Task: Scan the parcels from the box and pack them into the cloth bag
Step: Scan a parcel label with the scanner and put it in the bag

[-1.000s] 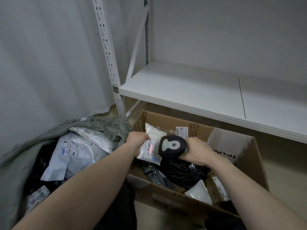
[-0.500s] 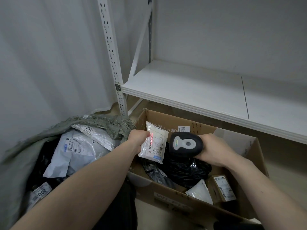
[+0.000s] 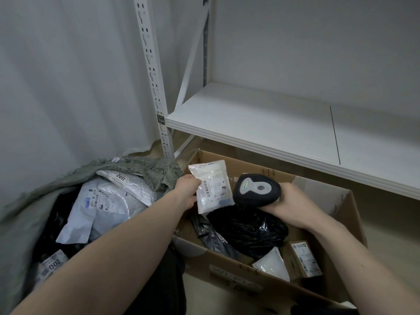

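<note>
My left hand point(image 3: 186, 192) grips a small white parcel point(image 3: 212, 186) by its left edge, label facing me, above the left end of the cardboard box point(image 3: 229, 272). My right hand point(image 3: 292, 203) holds a black barcode scanner point(image 3: 256, 189) just right of the parcel, its head close to the label. Inside the box lie a black plastic parcel point(image 3: 247, 230), a small white parcel point(image 3: 271, 263) and a small brown carton point(image 3: 303, 258). The grey-green cloth bag point(image 3: 145, 170) stands open at the left with several white and grey parcels point(image 3: 102, 201) in it.
A white metal rack stands behind the box, its shelf point(image 3: 272, 123) overhanging the box's far side and its perforated upright point(image 3: 152, 76) rising beside the bag. A pale curtain point(image 3: 68, 76) hangs at the left.
The red scan line seen on the parcel's label half a second ago is gone. The scanner has drawn back a little to the right and both hands have risen slightly in view.
</note>
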